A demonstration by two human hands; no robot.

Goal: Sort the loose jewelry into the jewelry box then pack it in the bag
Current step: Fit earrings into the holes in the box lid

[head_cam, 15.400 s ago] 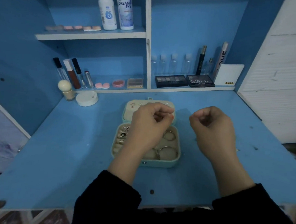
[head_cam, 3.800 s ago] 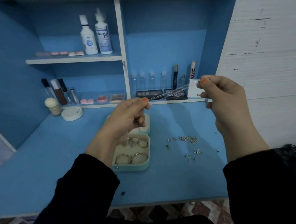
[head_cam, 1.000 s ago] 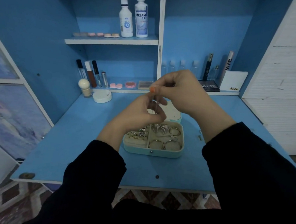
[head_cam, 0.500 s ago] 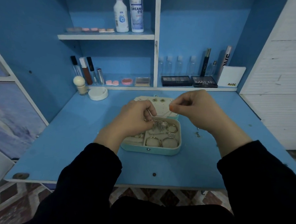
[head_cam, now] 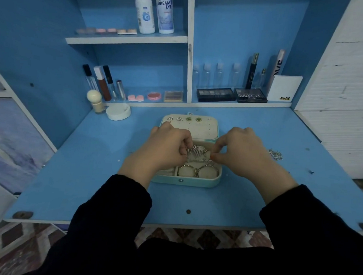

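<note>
my left hand (head_cam: 165, 149) and right hand (head_cam: 245, 155) each pinched an end of the thin chain (head_cam: 198, 160), low over the open jewelry box (head_cam: 186, 181). i judged it could snag on the rings (head_cam: 207, 172) inside and tangle. loose pieces (head_cam: 276, 154) lay right of the box; bare desk (head_cam: 110, 186) in front left room.

Jewelry box (head_cam: 186, 182) sits on the table (head_cam: 91, 164), loose jewelry (head_cam: 276, 154) to its right, shelves (head_cam: 127, 38) behind
</note>
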